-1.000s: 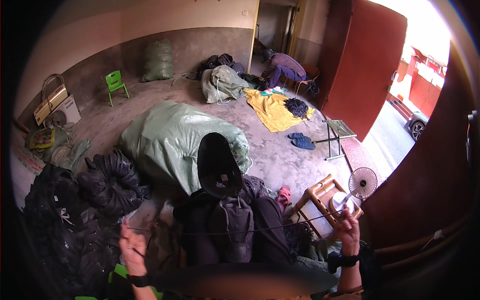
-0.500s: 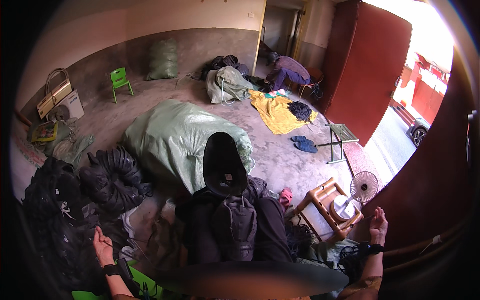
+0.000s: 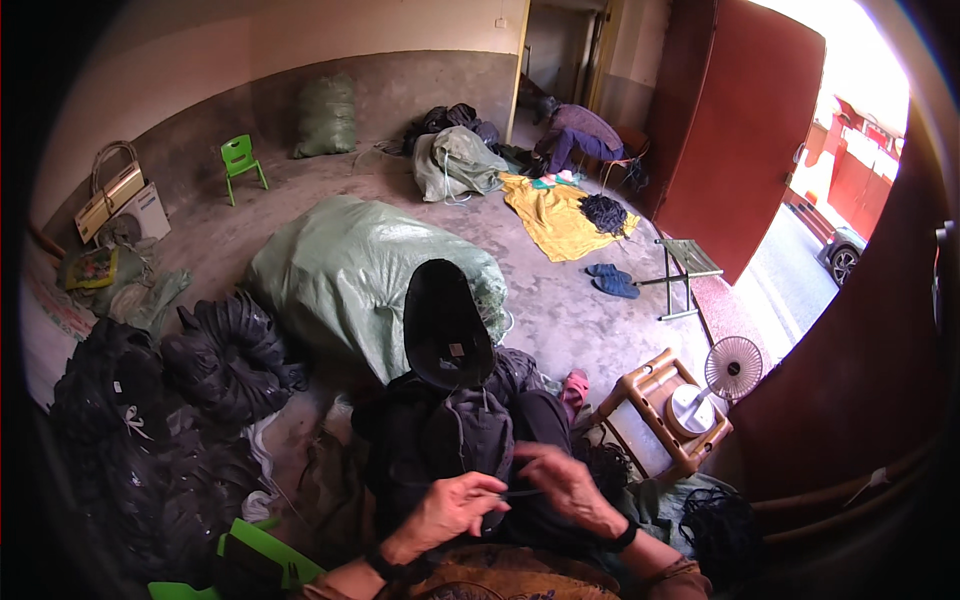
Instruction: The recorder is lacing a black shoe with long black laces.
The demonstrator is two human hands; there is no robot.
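At the far left, a pile of black fabric pieces [image 3: 115, 440] is heaped on the floor, and a green plastic chair [image 3: 255, 550] is partly cut off by the lower edge. The left hand [image 3: 450, 512] is held low over the lap with fingers bent, and a thin dark cord [image 3: 522, 493] appears to be pinched at its fingertips. Behind the hands, a black bag [image 3: 472, 430] is propped on the lap; the cord could be caught on it if the slack is let fall. The cord is spanned across the narrow gap to the right hand [image 3: 568, 490], which is blurred, so whether anything is gripped there cannot be told; if it is only loosely held, that end could be dropped. Against the dark trousers the cord is hard to see, and a fingertip hold could be misjudged. Further right, a black tangle [image 3: 720, 525] is seen, where a dropped length could be snagged.
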